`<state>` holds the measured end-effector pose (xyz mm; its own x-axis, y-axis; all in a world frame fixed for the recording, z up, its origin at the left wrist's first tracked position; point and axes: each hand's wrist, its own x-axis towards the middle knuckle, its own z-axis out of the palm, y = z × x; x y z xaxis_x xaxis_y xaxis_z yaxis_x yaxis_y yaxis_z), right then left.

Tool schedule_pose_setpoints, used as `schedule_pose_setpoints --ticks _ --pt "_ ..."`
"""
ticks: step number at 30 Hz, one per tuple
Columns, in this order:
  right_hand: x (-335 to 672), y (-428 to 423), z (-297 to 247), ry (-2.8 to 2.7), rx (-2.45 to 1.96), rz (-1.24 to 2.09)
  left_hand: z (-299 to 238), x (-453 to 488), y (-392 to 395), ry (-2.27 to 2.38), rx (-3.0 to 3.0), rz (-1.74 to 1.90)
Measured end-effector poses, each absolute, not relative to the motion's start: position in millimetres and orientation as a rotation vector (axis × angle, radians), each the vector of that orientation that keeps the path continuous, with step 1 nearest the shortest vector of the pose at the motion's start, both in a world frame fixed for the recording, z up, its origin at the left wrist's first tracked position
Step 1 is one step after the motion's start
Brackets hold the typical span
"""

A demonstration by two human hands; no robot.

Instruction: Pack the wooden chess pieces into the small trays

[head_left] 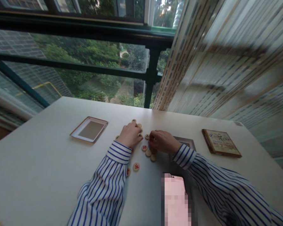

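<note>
Round wooden Chinese chess pieces, some with red or black characters, lie in a loose group in the middle of the table. My left hand (130, 135) rests over the far left part of the group, fingers apart and touching pieces, its thumb by a black-marked one. My right hand (164, 142) is at the group's right side with fingers curled together; what they hold, if anything, is hidden. Just left of it lies a red-marked piece (144, 148), and below that a blank-faced piece (153, 157). Closer to me is another red-marked piece (136, 166).
On the white table (49, 150) a shallow open tray or lid (91, 130) lies at left. A flat grey box (190, 142) is partly behind my right wrist. A decorated box (221, 142) lies at right, a phone (176, 197) in front. Window railing and curtain (191, 62) border the far side.
</note>
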<state>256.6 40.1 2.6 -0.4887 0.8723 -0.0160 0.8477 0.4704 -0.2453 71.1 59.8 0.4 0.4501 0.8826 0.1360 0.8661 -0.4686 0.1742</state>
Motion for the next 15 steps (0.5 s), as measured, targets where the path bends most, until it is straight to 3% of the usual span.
schedule_pose_setpoints --ticks 10,15 --pt "271 56 6 -1.71 -1.351 1.316 15 74 57 1.36 2.585 0.648" --pt "274 51 19 -1.512 -1.331 1.512 17 79 56 1.287 2.565 0.776"
